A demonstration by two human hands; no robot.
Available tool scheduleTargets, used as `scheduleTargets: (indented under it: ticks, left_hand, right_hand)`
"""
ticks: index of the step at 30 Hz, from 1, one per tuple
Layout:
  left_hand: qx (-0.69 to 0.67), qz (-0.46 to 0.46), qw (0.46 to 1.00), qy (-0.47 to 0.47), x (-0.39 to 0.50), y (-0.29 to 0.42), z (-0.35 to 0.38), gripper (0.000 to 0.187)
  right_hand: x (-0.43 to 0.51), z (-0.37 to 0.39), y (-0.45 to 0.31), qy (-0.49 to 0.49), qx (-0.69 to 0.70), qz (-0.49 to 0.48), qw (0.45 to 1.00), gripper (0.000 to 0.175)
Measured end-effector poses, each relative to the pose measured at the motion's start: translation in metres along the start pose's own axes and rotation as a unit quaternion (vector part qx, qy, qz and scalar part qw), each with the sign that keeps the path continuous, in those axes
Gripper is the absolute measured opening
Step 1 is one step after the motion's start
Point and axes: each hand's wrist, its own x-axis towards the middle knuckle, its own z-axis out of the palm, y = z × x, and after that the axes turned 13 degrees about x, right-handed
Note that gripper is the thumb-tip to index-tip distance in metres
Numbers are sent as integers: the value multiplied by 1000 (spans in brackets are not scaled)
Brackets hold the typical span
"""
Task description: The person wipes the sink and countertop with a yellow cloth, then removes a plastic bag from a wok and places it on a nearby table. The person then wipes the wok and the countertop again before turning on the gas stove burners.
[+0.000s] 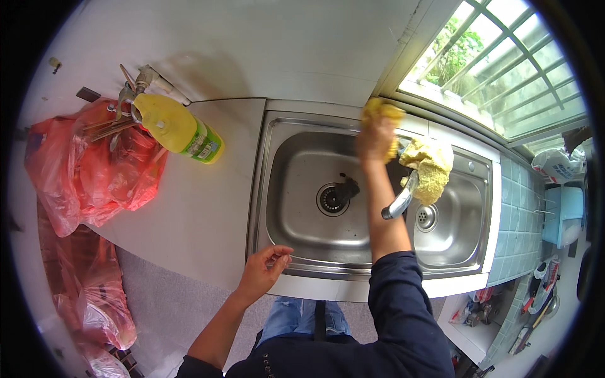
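My right hand (376, 141) is pressed on a yellow cloth (382, 109) at the back rim of the stainless steel sink (312, 240). Both hand and cloth are a little blurred. Over the sink's front left corner hovers my left hand (265, 270), fingers loosely curled and holding nothing. A second yellow cloth (432, 165) is draped over the chrome faucet (401, 201), whose spout passes just above my right forearm. Dark debris (348, 188) lies by the drain strainer (332, 199) in the large basin. The smaller basin (442, 250) is on the right.
On the left counter (208, 203) a yellow detergent bottle (177, 125) stands against a red plastic bag (94, 165) and a holder with chopsticks. A barred window (496, 66) is at the back right. Utensils (539, 302) and a light-blue plastic container (562, 215) are at far right.
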Motion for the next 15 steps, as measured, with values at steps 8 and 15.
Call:
scheduleTargets:
  ticks: [8, 15]
  left_hand:
    - [-20, 4, 1000, 5, 6, 9, 2, 16]
    - [3, 24, 1000, 11, 12, 14, 2, 17]
  right_hand:
    - [-12, 5, -35, 38, 39, -113, 992, 27]
    - [-56, -24, -93, -338, 137, -195, 910, 17]
